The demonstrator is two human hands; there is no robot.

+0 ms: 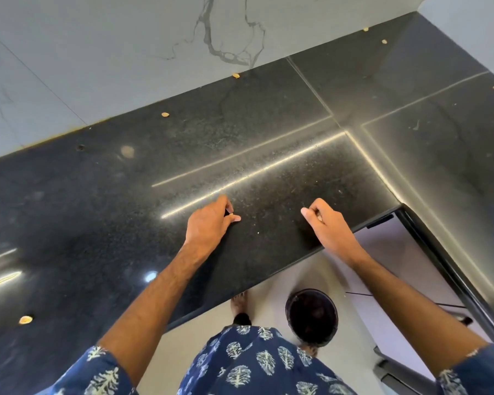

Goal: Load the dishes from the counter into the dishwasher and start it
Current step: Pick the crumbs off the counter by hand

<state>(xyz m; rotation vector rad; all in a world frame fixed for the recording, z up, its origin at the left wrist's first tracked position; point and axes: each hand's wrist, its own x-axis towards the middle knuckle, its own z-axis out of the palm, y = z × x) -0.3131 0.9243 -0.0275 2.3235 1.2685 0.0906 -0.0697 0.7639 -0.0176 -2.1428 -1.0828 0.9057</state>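
Observation:
No dishes show on the black granite counter [154, 172]. My left hand [211, 220] hovers low over the counter's middle, fingers curled, and pinches a tiny tan scrap [231, 214] between thumb and fingertips. My right hand [328, 223] is level with it near the counter's front edge, fingers curled in and thumb pointing left. A pale bit shows among its fingers; I cannot tell whether it is a scrap or a nail. A grey-lilac panel [391, 252] lies below the counter at the right; I cannot tell whether it is the dishwasher.
Several small tan scraps lie scattered on the counter, one at the front left [25, 319] and one near the marble wall [165, 114]. A round black bin [311, 316] stands on the pale floor beside my feet. The counter turns a corner along the right.

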